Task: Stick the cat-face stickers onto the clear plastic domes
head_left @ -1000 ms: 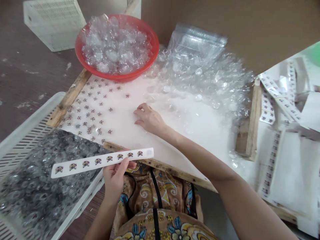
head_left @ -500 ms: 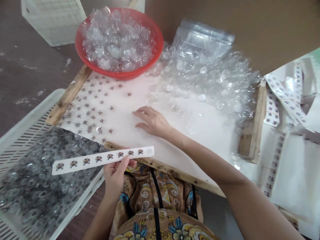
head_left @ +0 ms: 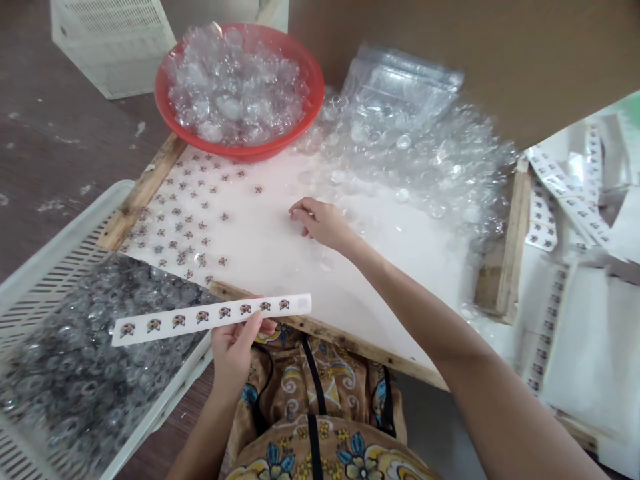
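My left hand (head_left: 234, 347) pinches a white strip of stickers (head_left: 190, 320) near its right end, thumb on top. Small animal-face stickers run along the strip in one row. Over the white tabletop (head_left: 280, 267), my right hand (head_left: 323, 221) has its fingers curled in. Whatever its fingertips hold, if anything, is too small to make out. To its left lie many small clear pieces bearing the animal face (head_left: 188, 235). Loose clear plastic pieces (head_left: 400, 150) are heaped beyond and to the right.
A red basin (head_left: 240, 150) full of clear plastic pieces stands at the back left. Below left is a white slotted basket (head_left: 30, 297) heaped with clear pieces. Wooden edging (head_left: 145, 187) borders the table. More sticker sheets (head_left: 575, 193) lie at the right; a pale crate (head_left: 115, 47) stands behind.
My right hand has drawn back to the right and its fingers have curled in from a more stretched pose. My left hand still holds the sticker strip in nearly the same place.
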`<action>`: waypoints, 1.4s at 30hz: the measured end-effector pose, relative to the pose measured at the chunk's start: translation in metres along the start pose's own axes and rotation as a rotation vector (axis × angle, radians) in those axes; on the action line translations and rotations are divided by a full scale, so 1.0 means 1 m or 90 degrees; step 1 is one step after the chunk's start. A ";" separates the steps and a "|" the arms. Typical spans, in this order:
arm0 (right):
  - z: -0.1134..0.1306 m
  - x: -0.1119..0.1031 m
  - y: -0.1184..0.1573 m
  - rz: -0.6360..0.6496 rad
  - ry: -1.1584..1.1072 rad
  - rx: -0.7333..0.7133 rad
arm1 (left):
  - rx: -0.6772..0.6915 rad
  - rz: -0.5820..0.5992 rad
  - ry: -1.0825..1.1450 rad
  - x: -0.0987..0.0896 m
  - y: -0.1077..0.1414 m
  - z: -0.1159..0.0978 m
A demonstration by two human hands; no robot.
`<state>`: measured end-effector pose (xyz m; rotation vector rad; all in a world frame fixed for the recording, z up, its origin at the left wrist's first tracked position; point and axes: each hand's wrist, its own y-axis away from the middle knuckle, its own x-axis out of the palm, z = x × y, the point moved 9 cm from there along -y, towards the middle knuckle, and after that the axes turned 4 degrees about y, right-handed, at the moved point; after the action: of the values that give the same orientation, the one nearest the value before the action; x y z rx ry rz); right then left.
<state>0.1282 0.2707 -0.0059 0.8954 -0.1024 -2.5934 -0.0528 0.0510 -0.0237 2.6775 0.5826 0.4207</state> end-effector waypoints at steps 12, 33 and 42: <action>-0.017 -0.026 -0.004 -0.091 0.090 0.043 | 0.000 0.012 0.008 0.001 -0.002 0.003; 0.026 0.002 -0.049 -0.118 0.388 -0.128 | 0.059 -0.041 0.026 -0.007 -0.004 -0.018; 0.012 -0.004 -0.017 0.003 0.022 -0.021 | 0.061 -0.087 0.071 -0.022 -0.011 -0.016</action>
<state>0.1179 0.2869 0.0027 0.9271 -0.0517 -2.5655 -0.0819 0.0553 -0.0185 2.6963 0.8335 0.5177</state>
